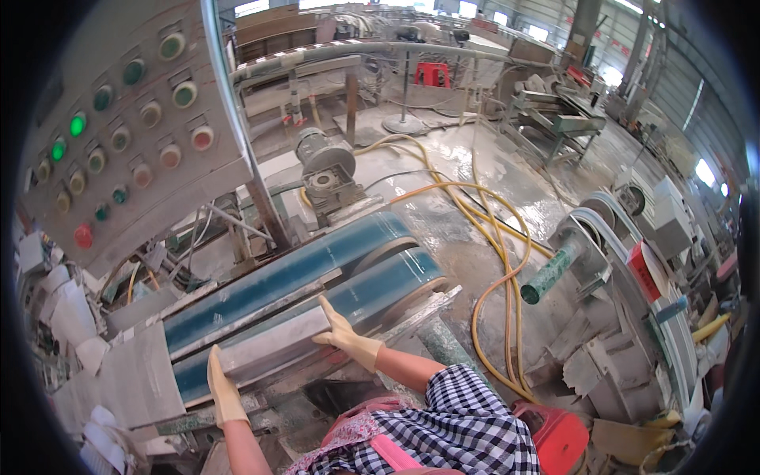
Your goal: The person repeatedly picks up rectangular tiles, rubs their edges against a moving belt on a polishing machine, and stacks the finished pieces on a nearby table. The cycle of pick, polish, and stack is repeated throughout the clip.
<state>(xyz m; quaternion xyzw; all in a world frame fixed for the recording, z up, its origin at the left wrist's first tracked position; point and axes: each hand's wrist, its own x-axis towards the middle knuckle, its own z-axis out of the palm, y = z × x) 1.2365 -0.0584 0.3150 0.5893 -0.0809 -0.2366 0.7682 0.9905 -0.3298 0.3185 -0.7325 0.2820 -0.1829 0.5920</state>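
Note:
A long grey slab, like a strip of tile or stone, lies along the near lane of a blue conveyor belt. At its left end is my left hand, in a cream glove, with the fingers straight along the end. My right hand, gloved the same, grips the right end, thumb on the near side and fingers pointing to the far side. Between them the hands hold the slab by its two ends. The undersides of the fingers are partly hidden. Beyond runs the second blue belt lane.
A control panel with several lit and unlit buttons overhangs the belts at the left. Behind them is a motor. Yellow hoses cross the wet floor. At the right stand another belt machine and a green roller. A red stool is beside me.

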